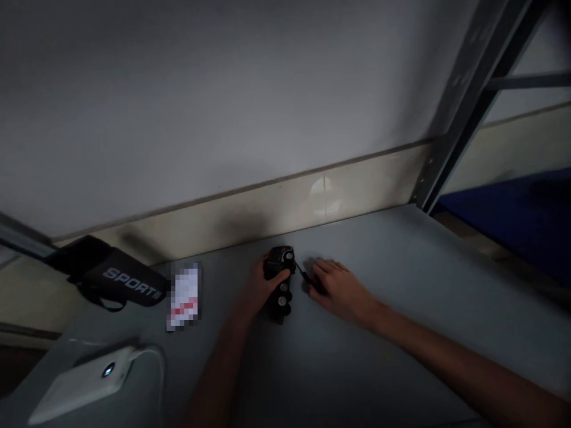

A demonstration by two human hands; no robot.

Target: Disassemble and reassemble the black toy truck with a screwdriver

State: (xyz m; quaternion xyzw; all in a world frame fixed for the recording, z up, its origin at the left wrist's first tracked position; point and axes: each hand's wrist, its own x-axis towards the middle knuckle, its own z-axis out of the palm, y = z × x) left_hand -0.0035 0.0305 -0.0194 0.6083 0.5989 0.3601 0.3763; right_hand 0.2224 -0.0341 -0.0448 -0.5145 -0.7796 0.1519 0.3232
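On its side on the grey tabletop [357, 368] lies a black toy truck [282, 301], its several small wheels facing right. My left hand [260, 288] grips the truck from the left, the thumb laid across it between the wheels. Closed around the dark handle of a screwdriver [306, 277] is my right hand [336, 285], just right of the truck. The thin shaft points up and left at the front wheel; whether its tip touches cannot be made out in the dim light.
A white power bank [84, 383] with a lit display and a cable lies at the lower left. Behind it are a phone [185, 297] with a blurred screen and a black case marked SPORT [120, 276]. A wall [276, 205] backs the table; a metal post [464, 131] rises at the right.
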